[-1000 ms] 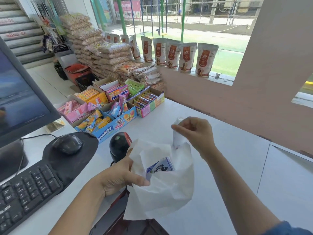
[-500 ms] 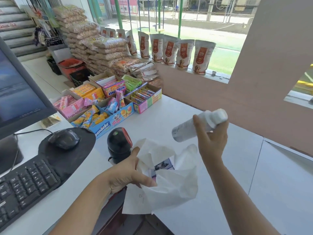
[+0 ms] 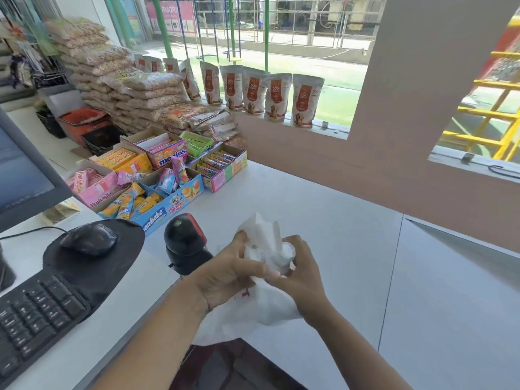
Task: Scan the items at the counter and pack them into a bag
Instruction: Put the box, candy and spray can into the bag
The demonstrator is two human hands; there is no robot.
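Note:
A thin white plastic bag (image 3: 270, 308) hangs over the white counter (image 3: 323, 220) near its front edge, bunched at the top. My left hand (image 3: 228, 271) grips the bag's gathered mouth from the left. My right hand (image 3: 298, 274) is closed around a white bottle (image 3: 287, 253), whose capped top alone shows, pushed down into the bag's mouth. The bottle's body and the boxed item inside the bag are hidden by the plastic. A black barcode scanner (image 3: 184, 242) with a red side stands just left of my left hand.
Open candy display boxes (image 3: 168, 175) fill the counter's far left. A black mouse (image 3: 89, 239) on a dark pad, a keyboard (image 3: 36, 316) and a monitor (image 3: 25, 175) lie to the left. Dog-food pouches (image 3: 253, 91) line the window sill beyond. A dark drawer (image 3: 233, 367) opens below.
My right hand brought the white bottle down from above the counter into the bag. My left hand gathered the open bag mouth closed around it. The boxed item is no longer visible.

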